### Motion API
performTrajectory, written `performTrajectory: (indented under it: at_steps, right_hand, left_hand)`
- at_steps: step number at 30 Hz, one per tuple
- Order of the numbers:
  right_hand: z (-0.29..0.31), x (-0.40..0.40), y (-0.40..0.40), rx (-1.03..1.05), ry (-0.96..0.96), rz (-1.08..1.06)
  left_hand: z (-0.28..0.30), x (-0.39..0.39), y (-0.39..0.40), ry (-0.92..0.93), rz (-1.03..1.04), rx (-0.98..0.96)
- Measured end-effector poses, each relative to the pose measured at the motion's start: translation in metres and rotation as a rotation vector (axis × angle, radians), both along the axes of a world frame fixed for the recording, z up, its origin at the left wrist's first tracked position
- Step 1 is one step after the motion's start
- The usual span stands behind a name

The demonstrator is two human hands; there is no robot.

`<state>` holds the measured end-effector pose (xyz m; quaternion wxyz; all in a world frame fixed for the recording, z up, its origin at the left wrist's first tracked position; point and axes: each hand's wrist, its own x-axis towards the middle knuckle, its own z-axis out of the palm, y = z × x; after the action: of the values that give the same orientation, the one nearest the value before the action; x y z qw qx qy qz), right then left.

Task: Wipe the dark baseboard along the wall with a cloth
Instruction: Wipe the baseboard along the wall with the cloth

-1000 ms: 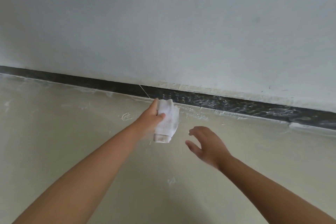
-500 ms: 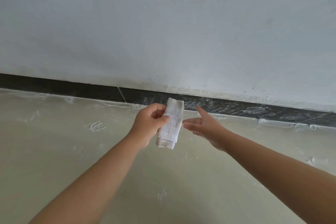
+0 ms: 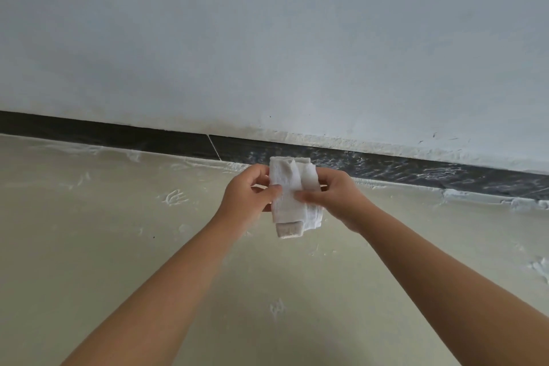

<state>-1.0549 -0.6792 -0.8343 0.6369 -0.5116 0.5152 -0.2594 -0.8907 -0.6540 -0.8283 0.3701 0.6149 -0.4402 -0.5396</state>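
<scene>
White cloth (image 3: 292, 196) pinched by left hand (image 3: 248, 194), right hand (image 3: 335, 196), near dark baseboard (image 3: 416, 171)

Right hand (image 3: 335, 199), a second ago open and apart from folded white cloth (image 3: 292, 196), is now closed on cloth's right edge, thumb pinched onto its front. Cloth, earlier held by left hand (image 3: 248, 194) alone, is now gripped between both hands. Cloth is partly unfolded, second layer now shown at right.

Pale blue-grey wall (image 3: 267, 38) above a cream floor (image 3: 89, 246) smeared with white.
</scene>
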Motion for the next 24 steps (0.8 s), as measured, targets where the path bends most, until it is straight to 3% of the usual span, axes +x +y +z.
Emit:
performTrajectory:
  at_steps: [5,8,16,20,24]
  right_hand:
    - [0.000,-0.014,-0.003,-0.012,-0.055,-0.003]
    - [0.000,-0.024,-0.006,0.019,-0.123,0.033]
    - [0.012,-0.040,-0.013,0.309,-0.335,0.103]
    - [0.010,-0.032,-0.011,0.310,-0.139,0.128]
    - [0.007,-0.025,-0.004,0.137,0.028,0.261]
  left_hand:
    - [0.003,-0.008,0.000,0.061,-0.026,0.008]
    - [0.006,-0.009,-0.002,0.190,-0.002,0.035]
    - [0.010,-0.008,-0.007,0.387,0.016,0.152]
    - [0.009,-0.013,-0.001,0.064,-0.013,-0.007]
    - [0.008,-0.016,0.003,0.048,0.049,-0.129]
